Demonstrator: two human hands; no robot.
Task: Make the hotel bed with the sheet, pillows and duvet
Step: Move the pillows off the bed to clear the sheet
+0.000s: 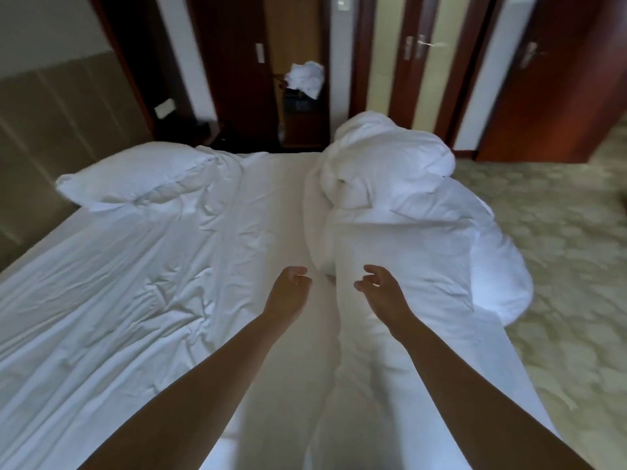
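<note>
The padded headboard [51, 123] runs along the left edge of the bed. Just beside it, at the far left corner, one white pillow [135, 178] lies flat on the mattress. The white sheet [118, 283] covers the bed from the headboard edge to about the middle. It is creased all over, and its far edge is rumpled next to the pillow.

Near the middle of the bed both bare forearms reach forward side by side. The left hand [288, 291] hovers over the sheet with its fingers loosely curled inward, and it holds nothing. The right hand [381, 291] is a little apart from it, above the near part of the duvet [390, 198]. Its fingers are spread and bent like a claw, and they grip nothing.

The duvet is bunched into a tall heap at the far right corner of the bed. It trails toward the camera along the right edge, and one bulge hangs over that edge above the patterned carpet [559, 266].

Past the far edge of the bed, a crumpled white cloth [305, 78] sits on dark furniture, with dark wooden doors [559, 79] to its right.
</note>
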